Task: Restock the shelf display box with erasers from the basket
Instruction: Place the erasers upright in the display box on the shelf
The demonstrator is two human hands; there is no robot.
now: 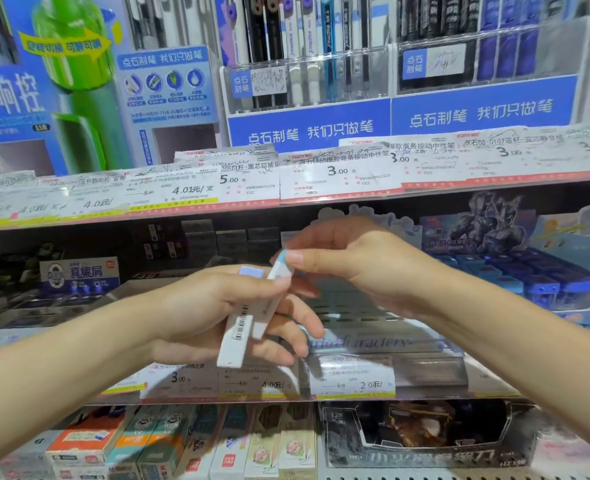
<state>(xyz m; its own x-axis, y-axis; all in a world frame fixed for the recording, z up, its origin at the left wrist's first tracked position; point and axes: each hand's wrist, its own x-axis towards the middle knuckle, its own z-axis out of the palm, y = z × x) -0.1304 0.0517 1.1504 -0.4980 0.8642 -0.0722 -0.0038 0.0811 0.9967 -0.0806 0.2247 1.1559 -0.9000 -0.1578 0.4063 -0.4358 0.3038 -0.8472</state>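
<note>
We count two bare hands, the left hand (217, 306) and the right hand (349, 261). Between them we see two long white packaged erasers (241, 327), though blur may hide more. Three shelf levels show. The white paper price tags (338, 171) are too many and smeared to count.

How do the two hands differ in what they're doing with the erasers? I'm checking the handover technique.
The left hand wraps a small stack of packaged erasers, fingers curled beneath; the right hand only pinches the top end of one eraser with its fingertips. The left sits lower, the right higher. Both hover before the middle shelf.
</note>
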